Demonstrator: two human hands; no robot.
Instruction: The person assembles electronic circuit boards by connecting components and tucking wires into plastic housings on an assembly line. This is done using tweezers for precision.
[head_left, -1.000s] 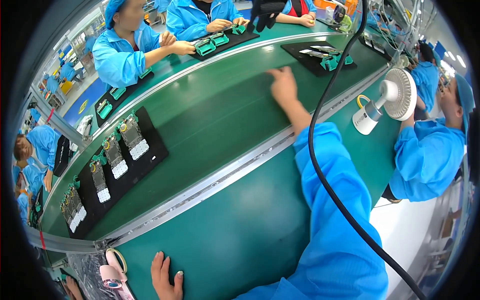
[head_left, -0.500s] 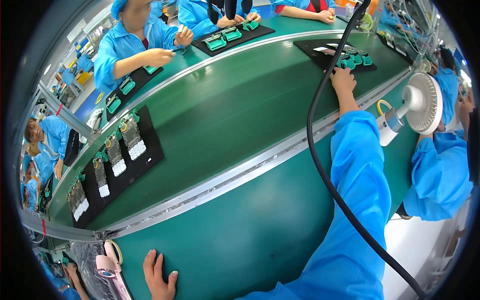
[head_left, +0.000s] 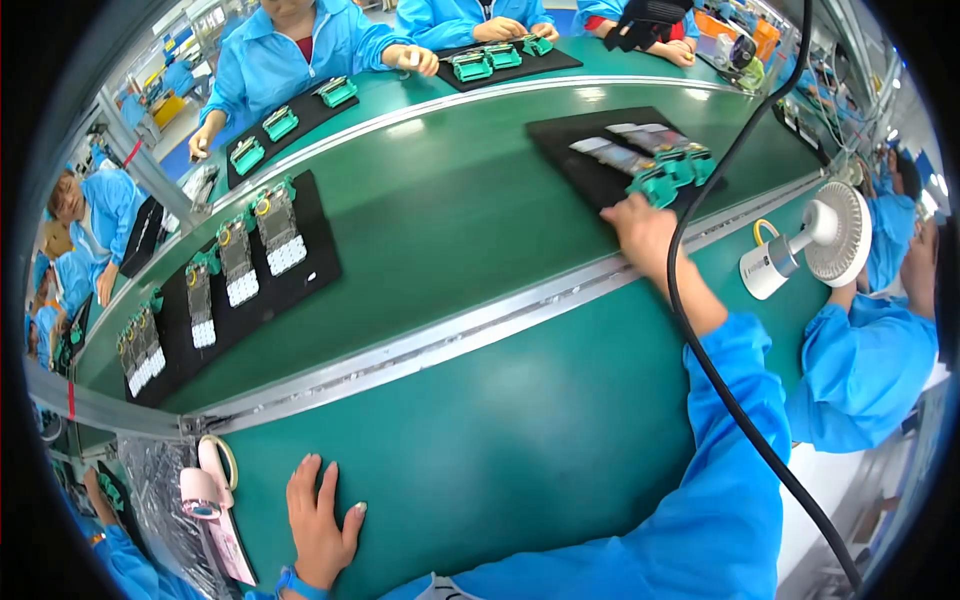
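Note:
My right hand (head_left: 648,238) reaches across the metal rail and grips the near edge of a black mat (head_left: 560,150) on the green belt; its fingertips are partly hidden. The mat bears several flat grey-and-white electronic parts (head_left: 612,153) with green plastic holders (head_left: 655,187) at their near ends. My left hand (head_left: 325,525) lies on the green tabletop (head_left: 480,440), fingers spread, holding nothing. Nearest to it are a pink handheld device (head_left: 203,492) and a cream ring (head_left: 228,462).
A second black mat (head_left: 255,305) with several circuit boards (head_left: 238,262) lies at left on the belt (head_left: 420,220). The metal rail (head_left: 430,350) divides belt from tabletop. A black cable (head_left: 705,360) hangs before my right arm. A white fan (head_left: 770,268) stands right; co-workers sit opposite.
My right hand has drawn the black mat leftward and nearer along the belt, turning it somewhat. My left hand stays on the tabletop. The whole view has shifted a little.

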